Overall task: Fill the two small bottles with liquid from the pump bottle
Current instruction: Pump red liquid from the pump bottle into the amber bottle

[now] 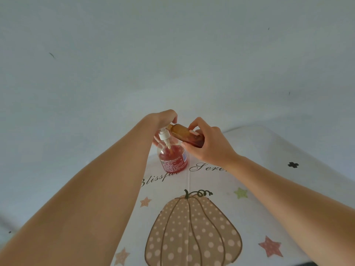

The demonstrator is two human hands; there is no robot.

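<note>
Amber plastic fills my right hand: I grip a small bottle around its lower body, thumb on the near side and fingers curled over the far side. It is tipped almost flat, base toward my palm and open neck pointing left, with dark reddish liquid pooled in the base end and a small pale label showing near my fingertips.

My left hand is curled at that neck, fingertips pinched close around the bottle's mouth; whether they hold a cap or only steady the neck I cannot tell, since the fingers hide it. The hand hangs just above the white pump head, and it is unclear from here whether it touches it.

Below both hands the pump bottle stands upright on the table, clear-walled, with red liquid in its lower part and a printed label on its near side. The small bottle's neck lies just above and to the right of the pump.

Under it the tablecloth is white, printed with a big polka-dot pumpkin near me, coloured stars around it, and script lettering just nearer than the pump bottle. Beyond the table's far edge is a plain pale wall.
</note>
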